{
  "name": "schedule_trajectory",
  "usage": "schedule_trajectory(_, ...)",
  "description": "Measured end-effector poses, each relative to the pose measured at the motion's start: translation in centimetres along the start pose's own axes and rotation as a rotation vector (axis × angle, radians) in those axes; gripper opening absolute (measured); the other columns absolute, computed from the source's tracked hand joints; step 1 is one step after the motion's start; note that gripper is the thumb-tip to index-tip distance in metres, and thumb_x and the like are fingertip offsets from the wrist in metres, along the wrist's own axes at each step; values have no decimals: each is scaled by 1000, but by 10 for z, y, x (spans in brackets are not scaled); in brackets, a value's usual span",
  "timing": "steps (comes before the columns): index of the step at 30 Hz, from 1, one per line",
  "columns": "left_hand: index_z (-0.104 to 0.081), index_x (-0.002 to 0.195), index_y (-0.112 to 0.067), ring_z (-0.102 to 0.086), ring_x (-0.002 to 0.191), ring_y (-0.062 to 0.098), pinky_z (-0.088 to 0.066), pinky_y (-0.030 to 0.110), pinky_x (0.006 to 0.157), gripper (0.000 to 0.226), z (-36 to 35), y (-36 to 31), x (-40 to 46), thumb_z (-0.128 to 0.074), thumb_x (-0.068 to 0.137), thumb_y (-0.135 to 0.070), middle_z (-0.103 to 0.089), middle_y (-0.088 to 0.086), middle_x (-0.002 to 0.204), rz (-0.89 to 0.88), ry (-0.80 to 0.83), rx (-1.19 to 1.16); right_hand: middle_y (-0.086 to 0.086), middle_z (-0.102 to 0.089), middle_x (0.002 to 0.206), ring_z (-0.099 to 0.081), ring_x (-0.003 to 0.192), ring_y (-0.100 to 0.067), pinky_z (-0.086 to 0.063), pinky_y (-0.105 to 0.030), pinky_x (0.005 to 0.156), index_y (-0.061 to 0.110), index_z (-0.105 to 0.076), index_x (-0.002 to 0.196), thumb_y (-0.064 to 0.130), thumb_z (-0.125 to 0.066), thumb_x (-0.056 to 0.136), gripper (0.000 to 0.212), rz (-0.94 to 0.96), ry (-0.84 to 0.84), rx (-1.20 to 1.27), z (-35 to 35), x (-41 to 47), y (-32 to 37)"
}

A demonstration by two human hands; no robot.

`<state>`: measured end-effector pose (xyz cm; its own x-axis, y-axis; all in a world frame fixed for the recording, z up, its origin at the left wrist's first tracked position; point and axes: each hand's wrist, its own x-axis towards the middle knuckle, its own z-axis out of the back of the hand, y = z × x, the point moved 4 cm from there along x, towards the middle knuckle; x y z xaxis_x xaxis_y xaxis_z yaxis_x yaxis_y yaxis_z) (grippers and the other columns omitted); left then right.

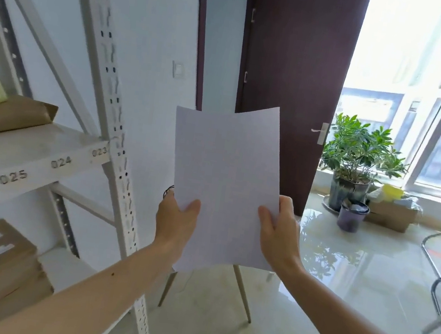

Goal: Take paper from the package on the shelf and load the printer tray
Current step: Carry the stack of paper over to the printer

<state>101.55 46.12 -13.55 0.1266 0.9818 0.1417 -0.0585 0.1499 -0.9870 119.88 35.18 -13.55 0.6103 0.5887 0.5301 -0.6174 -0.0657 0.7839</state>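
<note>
Two hands hold up the white paper [226,179] in the air, right of the shelf [29,158]. The left hand [176,226] grips its lower left edge and the right hand [279,233] grips its lower right edge. The shelf's front edge reads 023, 024, 025. A brown package [12,115] lies on the shelf.

A white wall [157,43] carries a light switch [178,69]. Beside it stands a dark brown door [295,78]. Strong daylight comes through the window [422,111] at the right. The glossy pale floor [339,284] reflects a potted plant [358,156] near the window's lower edge.
</note>
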Motion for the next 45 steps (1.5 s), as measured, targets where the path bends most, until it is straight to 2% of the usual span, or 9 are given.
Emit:
schedule_trajectory(7,-52,102,-26,-65,94,27,-54,49,87,22,-73,3,42,-63,84,-29,-65,-4,99,9,-89,122,14,-57,74,-55,66,-4,-39,-23,50,23,-42,91,15,-51,92,12,14,60,-6,7,81,-57)
schedule_trajectory(13,-52,101,-31,-66,90,27,-55,48,84,36,-117,18,90,-56,71,-51,-65,-10,94,58,-101,187,-4,-60,86,-57,73,-20,-48,-39,59,20,-42,91,15,-50,93,10,16,118,22,-9,140,-99)
schedule_trajectory(17,-53,103,-29,-66,84,20,-56,36,74,29,-143,27,131,-61,79,-43,-67,-6,97,70,-139,119,0,-63,85,-59,81,-27,-52,-43,66,22,-44,98,15,-50,93,10,15,170,41,-28,182,-124)
schedule_trajectory(21,-55,107,-18,-63,84,14,-48,29,71,20,-165,30,177,-63,89,-21,-63,-10,92,38,-161,16,10,-61,79,-59,73,-13,-51,-40,62,24,-43,94,17,-50,93,10,19,193,52,-51,227,-139)
schedule_trajectory(28,-59,103,-18,-65,84,17,-53,34,75,19,-194,33,255,-66,86,-19,-65,-7,91,34,-176,25,11,-61,77,-59,72,-11,-50,-40,63,24,-43,92,21,-50,92,8,-20,223,29,-92,300,-171)
schedule_trajectory(32,-64,100,-15,-67,81,16,-53,28,66,19,-208,44,291,-71,83,-18,-68,-4,90,50,-209,33,13,-59,74,-59,67,1,-43,-15,49,19,-45,93,16,-51,92,7,-6,245,50,-115,337,-194)
schedule_trajectory(34,-66,100,-14,-67,80,17,-55,29,66,20,-216,53,308,-72,81,-16,-70,-3,90,87,-230,16,13,-58,74,-59,66,1,-42,-13,48,17,-45,93,16,-51,92,6,-10,268,51,-127,355,-207)
schedule_trajectory(38,-68,95,-13,-69,78,19,-54,28,60,18,-234,75,337,-74,78,-10,-72,0,89,170,-305,-57,8,-60,80,-61,75,-18,-54,-45,69,17,-47,96,20,-50,93,6,-60,378,46,-153,387,-235)
schedule_trajectory(45,-64,101,-17,-68,87,20,-56,35,75,22,-277,108,366,-70,80,-11,-71,0,96,169,-489,-86,8,-62,85,-62,80,-21,-54,-53,77,25,-47,97,29,-50,92,7,-74,574,25,-195,449,-291)
